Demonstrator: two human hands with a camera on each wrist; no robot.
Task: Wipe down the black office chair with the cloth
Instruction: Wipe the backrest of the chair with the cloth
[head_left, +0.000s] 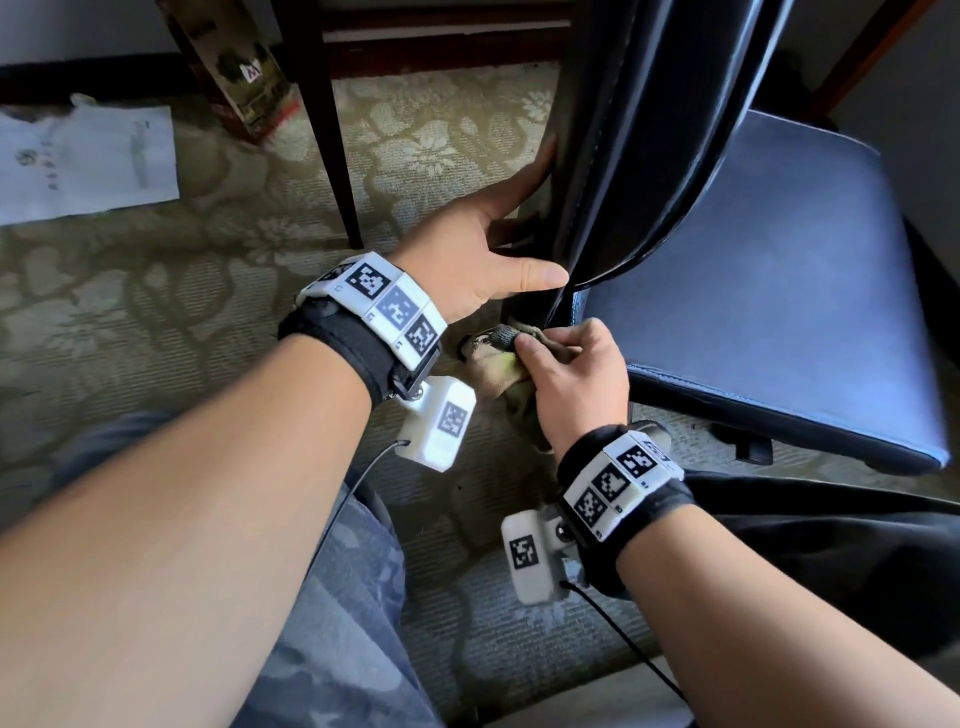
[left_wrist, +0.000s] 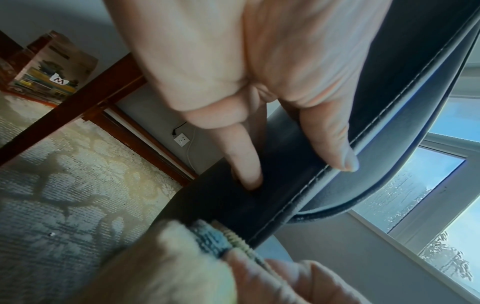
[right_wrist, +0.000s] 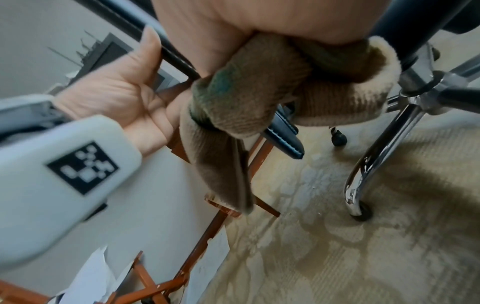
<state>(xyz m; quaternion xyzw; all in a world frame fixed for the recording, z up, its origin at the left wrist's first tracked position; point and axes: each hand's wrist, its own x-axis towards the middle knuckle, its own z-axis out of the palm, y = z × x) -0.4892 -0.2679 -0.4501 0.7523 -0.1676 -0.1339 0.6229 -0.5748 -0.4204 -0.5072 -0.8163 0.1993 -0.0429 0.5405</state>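
One black leather office chair (head_left: 769, 270) with white stitching, a padded seat and a chrome wheeled base fills the space just beyond both hands. I judge it heavy but free to roll and swivel, its smooth upholstery slick under a wipe, so it wants bracing at the stiff backrest edge. One left hand (head_left: 488, 254) does that: its grip is spread, fingers laid straight along the rear of the backrest and the thumb against the stitched edge. One right hand (head_left: 576, 384), just below the left, has its grip pressed together round one bunched olive-brown knitted cloth (head_left: 498, 358), which touches the chair low down where backrest meets seat. The cloth looks soft, light and floppy, with a loose tail hanging below the fist; I judge it best held wadded.
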